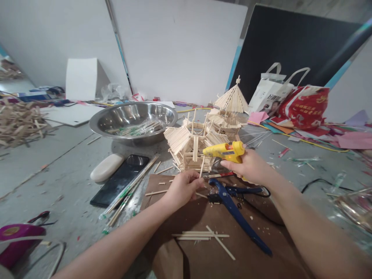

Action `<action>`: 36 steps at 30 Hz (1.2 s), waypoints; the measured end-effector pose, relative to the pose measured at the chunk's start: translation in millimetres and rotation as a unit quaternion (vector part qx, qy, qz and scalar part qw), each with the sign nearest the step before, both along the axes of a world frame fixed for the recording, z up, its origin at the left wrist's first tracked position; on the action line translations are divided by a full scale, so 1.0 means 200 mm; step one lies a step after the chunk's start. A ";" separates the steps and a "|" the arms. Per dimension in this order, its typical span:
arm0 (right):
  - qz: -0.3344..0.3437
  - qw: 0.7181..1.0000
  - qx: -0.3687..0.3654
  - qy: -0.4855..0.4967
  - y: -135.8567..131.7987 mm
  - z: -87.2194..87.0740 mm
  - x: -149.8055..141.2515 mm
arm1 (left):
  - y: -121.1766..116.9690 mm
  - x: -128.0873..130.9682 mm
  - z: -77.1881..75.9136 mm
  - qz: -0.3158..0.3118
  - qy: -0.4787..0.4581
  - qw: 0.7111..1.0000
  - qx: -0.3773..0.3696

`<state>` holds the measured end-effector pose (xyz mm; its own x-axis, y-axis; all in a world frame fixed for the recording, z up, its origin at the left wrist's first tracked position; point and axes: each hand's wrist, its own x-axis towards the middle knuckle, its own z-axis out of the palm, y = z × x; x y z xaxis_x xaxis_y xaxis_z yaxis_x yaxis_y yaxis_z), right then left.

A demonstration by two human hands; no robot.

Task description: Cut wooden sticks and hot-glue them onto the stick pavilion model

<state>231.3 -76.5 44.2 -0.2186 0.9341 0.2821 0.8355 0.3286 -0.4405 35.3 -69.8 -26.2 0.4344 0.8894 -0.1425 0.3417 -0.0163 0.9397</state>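
Observation:
My right hand (252,167) is wrapped round the grip of a yellow glue gun (222,151), its nozzle pointing left. Just below the nozzle, my left hand (184,186) pinches a short wooden stick (201,167) that stands nearly upright. Right behind them is a pavilion model (181,143) built of thin sticks, with a slatted roof and several posts rising from its top. Blue-handled cutters (232,207) lie on the brown board (209,263) beneath my hands. Several loose sticks (200,235) rest on the board nearer to me.
A steel basin (100,126) holding packaged sticks stands behind on the left. A black phone (120,180), a white oval case (107,167) and bagged sticks (128,197) lie left of the board. Another stick model with a pointed roof (232,99) and a red bag (305,106) stand farther back.

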 end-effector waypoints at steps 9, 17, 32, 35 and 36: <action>-0.021 0.999 -0.026 0.000 0.02 -0.03 0.00 | 0.00 0.00 -0.02 0.029 -0.006 0.999 -0.015; -0.020 0.999 -0.027 -0.001 0.03 -0.04 0.01 | 0.01 0.01 -0.03 0.038 -0.011 0.999 -0.023; -0.028 0.999 -0.022 0.006 0.01 -0.03 0.02 | 0.00 0.01 -0.01 0.048 -0.005 0.999 -0.018; -0.019 1.000 -0.004 0.016 0.01 -0.03 0.03 | 0.00 0.02 0.01 0.049 -0.012 0.998 -0.024; -0.017 1.000 0.002 0.020 0.01 -0.04 0.04 | 0.00 0.02 0.01 0.051 -0.017 0.998 -0.029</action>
